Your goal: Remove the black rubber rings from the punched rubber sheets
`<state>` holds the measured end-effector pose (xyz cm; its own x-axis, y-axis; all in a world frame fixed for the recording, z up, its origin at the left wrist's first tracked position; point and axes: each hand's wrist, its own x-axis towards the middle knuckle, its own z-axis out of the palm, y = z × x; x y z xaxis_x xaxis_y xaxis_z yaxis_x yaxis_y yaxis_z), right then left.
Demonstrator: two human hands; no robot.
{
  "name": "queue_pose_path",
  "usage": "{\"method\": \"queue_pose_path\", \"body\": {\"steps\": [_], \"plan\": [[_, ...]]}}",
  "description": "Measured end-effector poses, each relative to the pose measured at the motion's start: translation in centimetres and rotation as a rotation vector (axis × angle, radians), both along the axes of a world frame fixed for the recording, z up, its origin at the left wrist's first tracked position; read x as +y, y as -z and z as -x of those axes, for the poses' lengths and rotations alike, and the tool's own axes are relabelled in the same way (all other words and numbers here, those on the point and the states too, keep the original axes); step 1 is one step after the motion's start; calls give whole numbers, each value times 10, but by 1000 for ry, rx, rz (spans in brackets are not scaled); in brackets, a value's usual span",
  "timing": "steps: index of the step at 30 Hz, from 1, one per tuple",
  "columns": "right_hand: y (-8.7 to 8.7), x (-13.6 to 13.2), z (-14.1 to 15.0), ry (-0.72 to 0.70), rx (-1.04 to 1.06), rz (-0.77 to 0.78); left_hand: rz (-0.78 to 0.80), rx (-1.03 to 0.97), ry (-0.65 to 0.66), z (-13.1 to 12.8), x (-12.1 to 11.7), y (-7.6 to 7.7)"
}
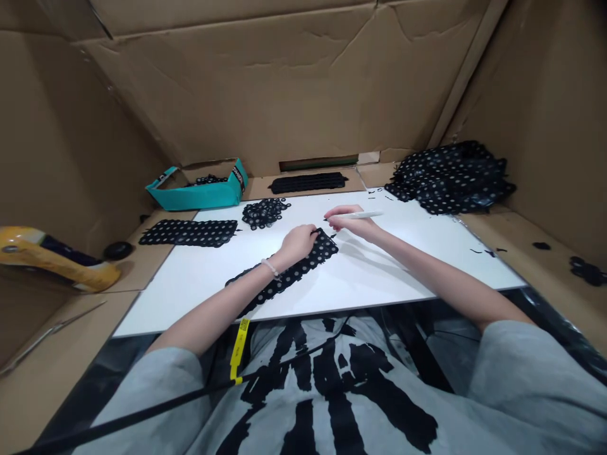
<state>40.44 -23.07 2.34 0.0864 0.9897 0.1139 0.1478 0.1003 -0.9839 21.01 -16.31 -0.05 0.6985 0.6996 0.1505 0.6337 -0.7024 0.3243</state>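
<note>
My left hand (298,244) has its fingers closed on the upper end of a black sheet with rows of round holes (284,282). The sheet lies aslant on a white board (379,272), partly hidden under my left forearm. In my right hand (353,222) is a slim white pen-like tool (367,215), its dark tip pointing left. This hand is just above and right of the sheet's end, and a small dark bit lies under its fingers. A heap of small black rings (263,212) lies on the board beyond my left hand.
A second holed black sheet (190,232) lies at left, and a dark strip (308,182) at the back. A teal box (199,196) holds black rings. Piled holed sheets (453,177) stand back right. Tweezers (52,330) and a yellow-handled tool (61,259) are at left. Cardboard walls (265,88) surround the board.
</note>
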Motion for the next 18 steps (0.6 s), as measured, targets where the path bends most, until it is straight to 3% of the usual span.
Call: {"method": "queue_pose_path", "body": {"steps": [3, 6, 11, 14, 18], "plan": [[4, 1, 3, 13, 123, 69, 40, -128, -43, -1, -6, 12], [7, 4, 3, -14, 118, 83, 113, -253, -16, -6, 4, 19], [17, 11, -5, 25, -9, -7, 98, -290, 179, -20, 30, 23], [20, 14, -10, 53, 28, 51, 90, -253, 331, -24, 37, 23], [17, 14, -15, 13, 153, 154, 158, -274, 350, -22, 39, 20]]}}
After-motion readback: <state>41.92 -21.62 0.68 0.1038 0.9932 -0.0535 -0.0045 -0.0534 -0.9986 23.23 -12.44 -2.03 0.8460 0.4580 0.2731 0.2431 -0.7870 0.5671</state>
